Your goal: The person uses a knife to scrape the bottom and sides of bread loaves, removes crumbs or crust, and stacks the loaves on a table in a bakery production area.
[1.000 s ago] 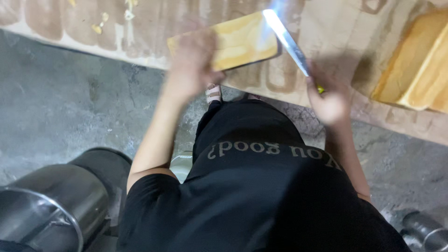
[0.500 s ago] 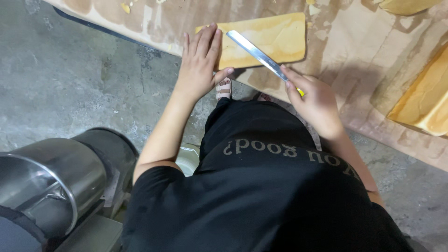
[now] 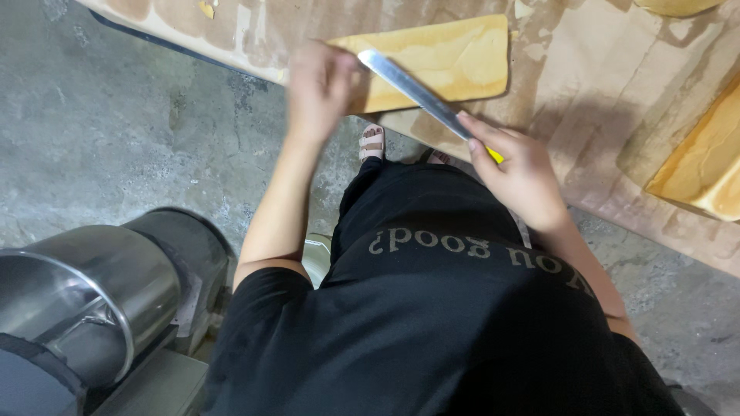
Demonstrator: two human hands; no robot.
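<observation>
Head view: L hand [image 3: 320,85] stretched fwd, blurred, palm down on near-left corner of the loaf [image 3: 432,62], fingers loosely together on the crust. R hand [image 3: 520,177] bent at wrist, fingers clamped round yellow handle of long knife [image 3: 416,91]; blade slants up-left across loaf's near edge. Loaf lies flat on brown paper [image 3: 586,85] on the bench. Vs 0.5 s ago: L hand's grip on the corner looks shifted, blade angle about the same. Steel drum [image 3: 85,293] lower left.

Bare brown paper on the counter [image 3: 593,85] leaves open room between the flat loaf [image 3: 451,58] and the second loaf [image 3: 705,166] at right. The long knife blade [image 3: 412,88] slants across the flat loaf's near edge, barring that approach.
</observation>
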